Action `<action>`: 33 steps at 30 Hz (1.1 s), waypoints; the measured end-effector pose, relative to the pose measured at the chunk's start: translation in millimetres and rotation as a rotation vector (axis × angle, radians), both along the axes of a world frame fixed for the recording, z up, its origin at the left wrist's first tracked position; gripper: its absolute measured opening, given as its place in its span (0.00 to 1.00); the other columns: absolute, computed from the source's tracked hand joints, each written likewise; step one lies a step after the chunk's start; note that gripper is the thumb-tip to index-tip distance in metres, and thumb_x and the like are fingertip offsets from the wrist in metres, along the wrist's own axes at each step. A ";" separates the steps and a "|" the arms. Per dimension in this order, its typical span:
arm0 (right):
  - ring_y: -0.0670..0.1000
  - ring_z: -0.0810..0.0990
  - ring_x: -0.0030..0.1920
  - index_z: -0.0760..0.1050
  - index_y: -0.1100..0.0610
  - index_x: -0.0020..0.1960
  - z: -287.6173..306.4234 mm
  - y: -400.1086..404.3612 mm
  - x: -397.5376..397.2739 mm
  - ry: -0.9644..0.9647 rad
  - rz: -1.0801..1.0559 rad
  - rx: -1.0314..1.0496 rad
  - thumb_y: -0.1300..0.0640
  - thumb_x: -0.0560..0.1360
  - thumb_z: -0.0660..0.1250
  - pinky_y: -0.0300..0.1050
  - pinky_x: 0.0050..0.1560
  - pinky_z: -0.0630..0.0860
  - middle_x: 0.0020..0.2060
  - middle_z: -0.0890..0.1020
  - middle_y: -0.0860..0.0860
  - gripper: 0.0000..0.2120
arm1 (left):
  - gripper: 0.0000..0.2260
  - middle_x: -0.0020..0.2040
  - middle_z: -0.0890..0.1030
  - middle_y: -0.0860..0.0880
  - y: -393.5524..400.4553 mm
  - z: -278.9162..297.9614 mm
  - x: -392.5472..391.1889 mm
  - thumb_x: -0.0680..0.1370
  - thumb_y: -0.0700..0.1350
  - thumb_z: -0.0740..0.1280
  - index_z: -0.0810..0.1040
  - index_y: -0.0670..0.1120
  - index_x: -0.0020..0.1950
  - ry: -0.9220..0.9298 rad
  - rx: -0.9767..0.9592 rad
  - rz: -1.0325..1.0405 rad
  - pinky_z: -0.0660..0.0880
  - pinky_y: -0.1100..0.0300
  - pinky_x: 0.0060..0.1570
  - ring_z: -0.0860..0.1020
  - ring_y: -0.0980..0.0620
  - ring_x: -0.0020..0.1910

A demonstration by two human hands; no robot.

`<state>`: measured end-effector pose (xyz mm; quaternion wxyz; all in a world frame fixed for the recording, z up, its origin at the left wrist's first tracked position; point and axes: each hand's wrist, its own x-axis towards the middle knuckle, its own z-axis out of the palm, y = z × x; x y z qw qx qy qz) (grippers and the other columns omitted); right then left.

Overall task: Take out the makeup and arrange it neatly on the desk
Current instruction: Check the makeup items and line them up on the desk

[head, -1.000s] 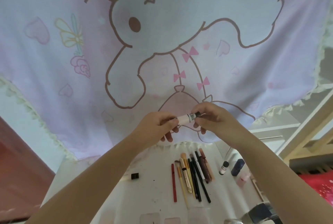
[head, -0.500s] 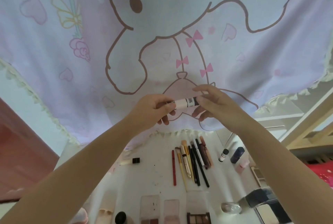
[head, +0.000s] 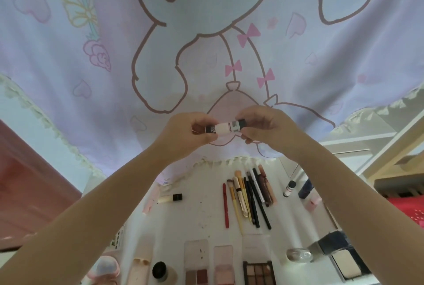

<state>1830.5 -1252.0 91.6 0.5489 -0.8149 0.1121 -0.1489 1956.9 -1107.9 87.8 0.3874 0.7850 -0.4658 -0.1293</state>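
Pale makeup tube [head: 223, 127] pinched between left hand [head: 190, 133] and right hand [head: 263, 127]

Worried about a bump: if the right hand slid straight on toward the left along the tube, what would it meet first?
Most likely the left hand, gripping the other end of the same small tube that the right hand holds.

Your fingers [head: 207, 136] cover both ends of the small tube [head: 223, 127], and its label print is too blurred for you to read. The bottom edge cuts off the eyeshadow palette [head: 259, 272], the two blush palettes [head: 196, 276] and the compact [head: 346, 266]. The curtain [head: 114, 78] hides the far end of the counter [head: 202, 222].
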 end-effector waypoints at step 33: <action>0.39 0.78 0.33 0.72 0.49 0.43 -13.3 -3.0 -0.5 0.005 -0.020 -0.093 0.67 0.75 0.62 0.34 0.40 0.78 0.37 0.78 0.46 0.13 | 0.13 0.36 0.76 0.62 -4.4 -9.4 -8.4 0.71 0.38 0.71 0.80 0.44 0.56 0.104 -0.069 0.062 0.68 0.81 0.33 0.75 0.75 0.31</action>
